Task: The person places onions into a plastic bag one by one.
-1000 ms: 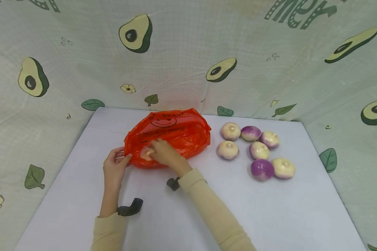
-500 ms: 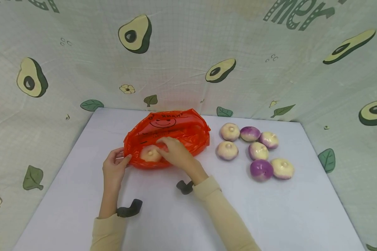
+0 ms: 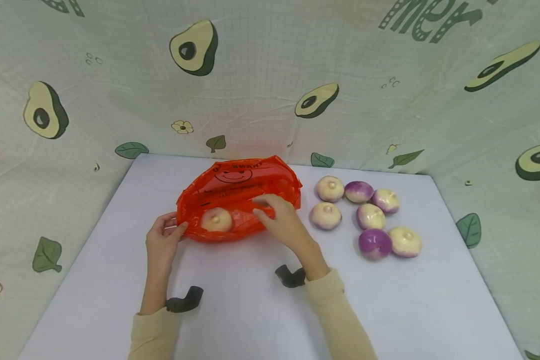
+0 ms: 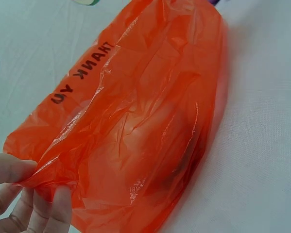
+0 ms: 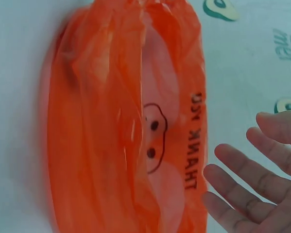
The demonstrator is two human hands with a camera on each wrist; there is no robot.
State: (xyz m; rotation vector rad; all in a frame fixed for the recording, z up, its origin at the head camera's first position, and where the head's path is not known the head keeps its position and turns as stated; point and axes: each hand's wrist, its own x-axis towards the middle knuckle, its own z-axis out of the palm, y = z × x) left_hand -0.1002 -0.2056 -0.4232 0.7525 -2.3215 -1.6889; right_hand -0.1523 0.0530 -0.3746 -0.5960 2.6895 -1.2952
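A red plastic bag [image 3: 265, 220] with a printed smiling face lies with its mouth spread wide on the white table. Inside its left part sits one pale turnip [image 3: 216, 220]. My left hand [image 3: 163, 237] pinches the bag's left rim between thumb and fingers; the left wrist view shows the film [image 4: 135, 136] gathered at those fingertips. Over the bag's right side, my right hand [image 3: 281, 220] holds nothing, its fingers loosely spread. In the right wrist view the same hand [image 5: 262, 189] appears beside the bag's printed wall [image 5: 196, 141].
To the right of the bag stand several purple-and-white turnips, among them a purple one [image 3: 375, 244] and a pale one [image 3: 326, 216]. A cloth with avocado prints [image 3: 252, 100] hangs behind the table [image 3: 387, 310]. Dark wrist-camera mounts [image 3: 290, 276] stick out from both wrists.
My right hand has let go of the turnip in the bag and moved right, away from it, fingers spreading. My left hand has kept its hold on the bag's rim.
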